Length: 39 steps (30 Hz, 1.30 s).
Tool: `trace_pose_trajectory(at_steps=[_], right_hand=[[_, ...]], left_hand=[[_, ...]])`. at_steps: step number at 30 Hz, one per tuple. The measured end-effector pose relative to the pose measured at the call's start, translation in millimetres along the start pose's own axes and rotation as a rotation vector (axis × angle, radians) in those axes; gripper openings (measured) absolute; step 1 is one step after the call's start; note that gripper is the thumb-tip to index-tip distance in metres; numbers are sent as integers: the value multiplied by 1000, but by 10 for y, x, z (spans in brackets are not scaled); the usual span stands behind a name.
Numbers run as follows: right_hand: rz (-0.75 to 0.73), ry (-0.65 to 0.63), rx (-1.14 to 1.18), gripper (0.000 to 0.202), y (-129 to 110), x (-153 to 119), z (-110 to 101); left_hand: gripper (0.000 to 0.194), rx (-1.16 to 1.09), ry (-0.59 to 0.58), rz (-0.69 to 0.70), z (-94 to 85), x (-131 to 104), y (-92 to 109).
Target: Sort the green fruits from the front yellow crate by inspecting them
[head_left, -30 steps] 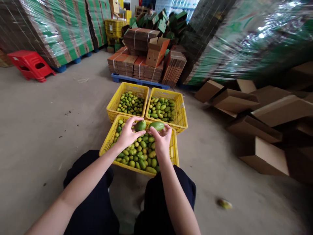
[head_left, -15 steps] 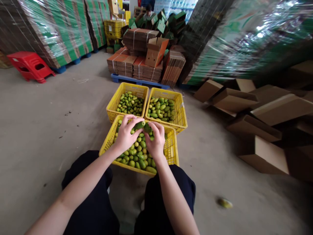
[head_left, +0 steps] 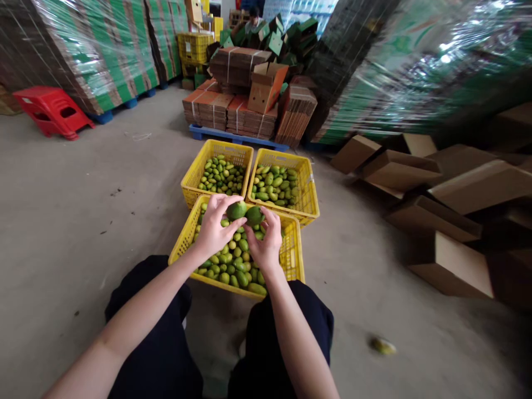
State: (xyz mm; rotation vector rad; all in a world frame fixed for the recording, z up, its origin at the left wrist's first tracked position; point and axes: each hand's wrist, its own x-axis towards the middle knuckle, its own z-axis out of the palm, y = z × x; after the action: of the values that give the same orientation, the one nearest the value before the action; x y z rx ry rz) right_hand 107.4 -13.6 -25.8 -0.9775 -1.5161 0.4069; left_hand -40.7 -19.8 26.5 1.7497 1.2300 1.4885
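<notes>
My left hand is closed round a green mango, thumb below it and fingers above. A second, darker green mango sits in the closed fingers of my right hand. The two fruits are side by side, nearly touching, over the near yellow crate. Inside that crate lie many green and yellowish mangoes, partly hidden by my hands and wrists.
Two more yellow crates of mangoes, a left one and a right one, adjoin the near crate. One mango lies on the floor at right. Open cardboard boxes, bundled cartons and a red stool stand around.
Both mangoes have turned in my fingers, so their rounder sides now show. My hands have stayed over the near crate.
</notes>
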Motion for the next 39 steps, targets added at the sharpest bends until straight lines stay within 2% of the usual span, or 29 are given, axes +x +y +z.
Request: trace_pose_trajectory(at_steps=[2, 4, 6, 8, 10, 12, 15, 19, 21, 24, 27, 32, 35, 39], right_hand=[[115, 7, 163, 53, -11, 31, 10], [277, -31, 398, 59, -26, 78, 7], [466, -112, 629, 60, -46, 131, -9], [632, -154, 809, 57, -68, 176, -32], [734, -131, 935, 53, -87, 205, -51], [782, -96, 1013, 50, -99, 215, -62], [843, -56, 1053, 39, -100, 204, -54], [898, 3, 1031, 27, -84, 184, -10], [941, -17, 1048, 25, -75, 183, 11], [1016, -33, 1059, 32, -58, 190, 23], [1060, 56, 1015, 30, -28, 191, 15], [1207, 165, 1009, 30, 28, 176, -10], [1233, 158, 985, 31, 40, 160, -24], [1197, 152, 948, 33, 21, 137, -80]], left_hand=[[39, -77, -27, -44, -12, 36, -35], [42, -200, -43, -148, -28, 83, -68], [44, -376, -48, -338, -43, 129, -89], [38, -594, -39, -588, -60, 167, -94], [30, -796, -2, -800, -79, 195, -84], [27, -946, 34, -917, -95, 216, -62], [24, -1045, 46, -993, -92, 240, -15], [4, -1074, 105, -1034, -18, 261, 59], [7, -1127, 129, -1033, 41, 265, 90], [11, -1177, 162, -1051, 142, 261, 106], [18, -1189, 226, -1067, 245, 249, 70], [25, -1197, 244, -1101, 377, 244, -45], [23, -1241, 290, -1153, 452, 252, -85], [21, -1334, 395, -1220, 560, 249, -86]])
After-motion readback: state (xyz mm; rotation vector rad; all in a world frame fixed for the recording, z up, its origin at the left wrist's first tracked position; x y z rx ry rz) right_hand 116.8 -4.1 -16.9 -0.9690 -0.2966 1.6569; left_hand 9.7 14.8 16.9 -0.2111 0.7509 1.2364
